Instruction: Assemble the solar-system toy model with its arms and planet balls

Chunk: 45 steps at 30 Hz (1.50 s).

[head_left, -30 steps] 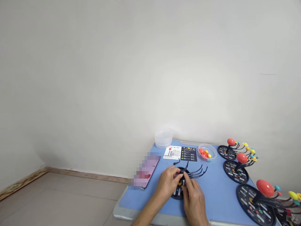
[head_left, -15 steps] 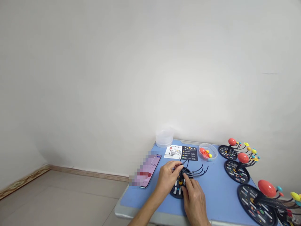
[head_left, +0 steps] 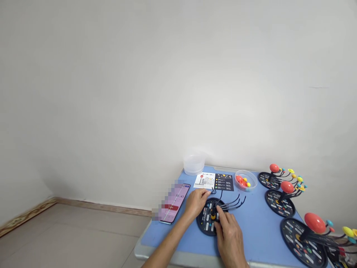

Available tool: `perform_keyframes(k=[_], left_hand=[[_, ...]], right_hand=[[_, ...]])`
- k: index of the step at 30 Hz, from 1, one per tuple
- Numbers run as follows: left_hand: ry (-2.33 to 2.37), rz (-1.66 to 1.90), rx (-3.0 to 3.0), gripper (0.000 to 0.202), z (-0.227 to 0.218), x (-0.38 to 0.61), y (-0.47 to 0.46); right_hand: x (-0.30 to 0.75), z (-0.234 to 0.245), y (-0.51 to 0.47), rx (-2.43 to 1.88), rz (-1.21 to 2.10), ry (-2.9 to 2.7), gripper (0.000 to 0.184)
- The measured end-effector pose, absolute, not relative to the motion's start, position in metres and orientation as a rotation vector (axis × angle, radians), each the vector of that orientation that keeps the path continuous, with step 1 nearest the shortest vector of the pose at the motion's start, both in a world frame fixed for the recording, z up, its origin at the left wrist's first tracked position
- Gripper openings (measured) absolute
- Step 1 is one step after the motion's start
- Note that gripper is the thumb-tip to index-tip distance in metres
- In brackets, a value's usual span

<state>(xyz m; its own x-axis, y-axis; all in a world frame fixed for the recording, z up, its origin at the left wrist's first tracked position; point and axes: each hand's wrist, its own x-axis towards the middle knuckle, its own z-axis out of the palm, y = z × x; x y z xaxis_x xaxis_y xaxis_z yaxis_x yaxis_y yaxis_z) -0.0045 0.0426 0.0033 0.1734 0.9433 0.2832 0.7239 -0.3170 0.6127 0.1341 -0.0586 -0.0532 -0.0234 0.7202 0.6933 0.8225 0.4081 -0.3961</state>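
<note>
A: Which hand was nearer to the round black base (head_left: 205,223)?

B: The right hand (head_left: 229,234) was nearer. Its fingers (head_left: 220,213) lay at the yellow hub (head_left: 213,217) in the middle of the base. The left hand (head_left: 196,203) was at the 10 o'clock edge of the base. The two hands were apart, with the hub between them. I could not tell if either hand was clamped on something.

A: And which way did the long part lie?

B: The thin black arms (head_left: 232,203) went out from the hub toward 2 o'clock, on the side of the right hand. I counted about five, but they crossed, so I was not sure. One small black piece (head_left: 213,191) lay just beside the left hand.

A: What was farther away on the blue table (head_left: 259,230)?

B: There was one phone (head_left: 178,197) at 11 o'clock and one printed card (head_left: 213,182) at 12 o'clock. At 1 o'clock was one clear bowl (head_left: 256,181) with red and yellow balls (head_left: 242,181), and behind the phone was one clear tub (head_left: 193,164). Toward 2 and 3 o'clock stood three models (head_left: 287,201) on black bases, each with one big red ball.
</note>
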Motion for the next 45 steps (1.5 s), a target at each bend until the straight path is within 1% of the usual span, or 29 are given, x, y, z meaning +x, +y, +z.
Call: perform_keyframes(k=[10, 18, 25, 30, 32, 34, 36, 41, 45], left_hand=[[1.683, 0.651, 2.554, 0.032, 0.006, -0.002, 0.029], [1.69, 0.565, 2.692, 0.03, 0.005, -0.001, 0.028], [1.677, 0.641, 2.669, 0.031, 0.004, -0.002, 0.028], [1.7, 0.764, 2.588, 0.032, 0.013, -0.005, 0.017], [1.63, 0.858, 2.521, 0.03, 0.017, -0.007, 0.009], [1.431, 1.003, 2.324, 0.026, 0.02, -0.009, -0.001], [1.329, 1.065, 2.189, 0.022, 0.021, -0.01, -0.009], [1.422, 1.027, 2.201, 0.014, 0.018, -0.002, -0.016], [1.448, 1.015, 2.291, 0.023, 0.013, 0.004, -0.016]], right_hand=[[0.134, -0.052, -0.061, -1.334, -0.139, -1.752, 0.038], [0.133, -0.051, -0.061, -1.342, -0.109, -1.768, 0.038], [0.134, -0.053, -0.06, -1.344, -0.092, -1.775, 0.039], [0.134, -0.053, -0.06, -1.343, -0.114, -1.772, 0.039], [0.133, -0.052, -0.06, -1.344, -0.122, -1.766, 0.039], [0.133, -0.052, -0.06, -1.343, -0.12, -1.763, 0.038], [0.133, -0.051, -0.061, -1.342, -0.109, -1.767, 0.038], [0.133, -0.049, -0.062, -1.345, -0.094, -1.751, 0.037], [0.133, -0.049, -0.062, -1.339, -0.076, -1.762, 0.036]])
